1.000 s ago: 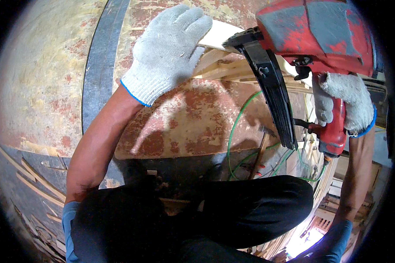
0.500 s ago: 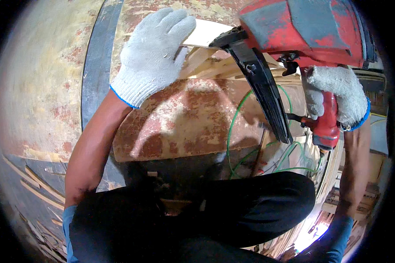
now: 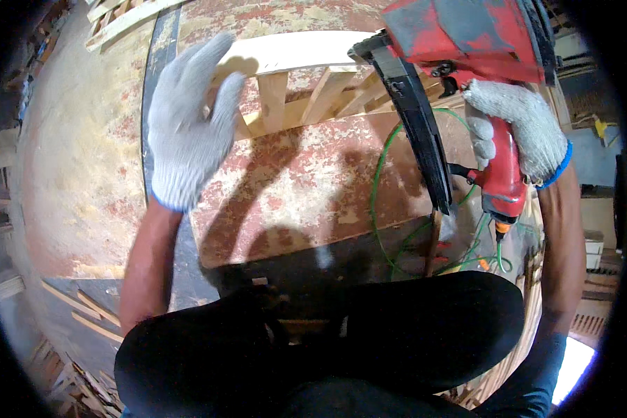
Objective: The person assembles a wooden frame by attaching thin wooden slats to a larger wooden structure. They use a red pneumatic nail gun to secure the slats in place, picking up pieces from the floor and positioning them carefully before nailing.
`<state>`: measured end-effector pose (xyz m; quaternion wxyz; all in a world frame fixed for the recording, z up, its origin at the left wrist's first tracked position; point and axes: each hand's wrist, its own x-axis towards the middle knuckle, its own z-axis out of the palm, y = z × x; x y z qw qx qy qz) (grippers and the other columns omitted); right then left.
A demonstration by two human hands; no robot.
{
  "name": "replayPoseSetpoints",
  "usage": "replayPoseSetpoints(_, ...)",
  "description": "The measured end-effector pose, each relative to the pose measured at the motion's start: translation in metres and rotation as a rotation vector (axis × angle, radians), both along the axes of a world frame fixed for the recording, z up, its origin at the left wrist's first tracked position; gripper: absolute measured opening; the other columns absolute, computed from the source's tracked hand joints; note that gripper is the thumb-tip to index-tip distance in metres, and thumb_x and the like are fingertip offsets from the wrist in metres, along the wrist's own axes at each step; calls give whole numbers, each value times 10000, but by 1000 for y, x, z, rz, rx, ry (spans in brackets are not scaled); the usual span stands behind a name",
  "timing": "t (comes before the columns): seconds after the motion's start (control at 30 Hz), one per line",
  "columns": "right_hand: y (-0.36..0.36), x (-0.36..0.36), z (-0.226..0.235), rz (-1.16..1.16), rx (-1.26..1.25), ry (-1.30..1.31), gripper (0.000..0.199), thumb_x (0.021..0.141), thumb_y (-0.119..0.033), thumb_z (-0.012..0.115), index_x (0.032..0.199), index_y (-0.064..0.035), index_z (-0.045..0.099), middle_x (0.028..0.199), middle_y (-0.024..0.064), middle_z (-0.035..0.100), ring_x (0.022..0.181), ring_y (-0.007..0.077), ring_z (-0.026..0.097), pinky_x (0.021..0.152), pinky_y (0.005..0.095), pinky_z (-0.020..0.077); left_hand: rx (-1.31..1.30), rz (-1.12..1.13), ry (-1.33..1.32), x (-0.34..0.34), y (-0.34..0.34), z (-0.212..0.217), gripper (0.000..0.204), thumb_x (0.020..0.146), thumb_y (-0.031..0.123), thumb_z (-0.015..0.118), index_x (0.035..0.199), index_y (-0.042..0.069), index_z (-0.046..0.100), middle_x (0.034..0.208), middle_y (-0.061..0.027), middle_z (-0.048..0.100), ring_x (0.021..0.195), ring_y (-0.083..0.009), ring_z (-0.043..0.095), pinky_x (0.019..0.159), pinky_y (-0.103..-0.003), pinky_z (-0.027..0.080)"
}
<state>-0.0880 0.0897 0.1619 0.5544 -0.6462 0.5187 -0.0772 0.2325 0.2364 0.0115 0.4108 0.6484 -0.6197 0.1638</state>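
Note:
My right hand [image 3: 526,125], in a white knitted glove, is wrapped round the red handle of a pneumatic nail gun [image 3: 470,42]. The gun has a red and grey body and a long black magazine slanting down toward me; its nose is by the right part of a pale board [image 3: 299,52]. That board is the top edge of a slatted wooden frame [image 3: 273,97]. My left hand [image 3: 188,129], gloved too, is open with fingers stretched and thumb apart, at the frame's left end. Whether it touches the board I cannot tell.
The frame lies on a worn, red-stained work surface [image 3: 279,184]. A green air hose [image 3: 375,188] loops below the gun. Another slatted piece [image 3: 132,21] lies at the far left. Thin wooden strips [image 3: 94,324] lie at the lower left. My black-clad knees [image 3: 432,320] are in front.
My left hand has moved left and a little down, uncovering more of the board and slats. The view has shifted, and the slatted piece at far left has come into sight. The right hand still holds the nail gun.

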Motion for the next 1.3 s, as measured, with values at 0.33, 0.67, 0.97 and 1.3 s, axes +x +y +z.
replayPoseSetpoints(0.33,1,-6,-7,8,46,-86,328,979,-310,648,770,-64,591,618,48,555,507,157,547,507,298,473,276,-147,379,-81,-20,-23,459,948,293,683,1332,53,609,1207,-219,656,1003,-322,688,900,-435,551)
replayPoseSetpoints(0.67,-5,-7,-17,49,-125,-155,229,930,-291,717,909,-64,698,674,8,623,494,103,552,459,265,466,494,-58,-328,-50,-108,10,662,887,450,700,1384,42,543,1331,-191,602,1183,-379,593,1015,-468,472)
replayPoseSetpoints(0.97,-11,-20,-42,109,-345,-197,255,931,-268,690,852,-26,700,711,38,650,615,122,607,572,286,487,409,-33,-291,-45,-110,0,649,896,487,695,1402,96,582,1320,-165,619,1136,-383,616,968,-471,500)
replayPoseSetpoints(1.3,25,-36,-88,-108,22,-400,444,1007,-364,551,738,-22,641,639,91,619,585,209,598,577,347,458,377,-81,-340,-39,-112,-2,609,914,452,677,1378,73,565,1251,-185,617,1108,-386,615,944,-481,501)
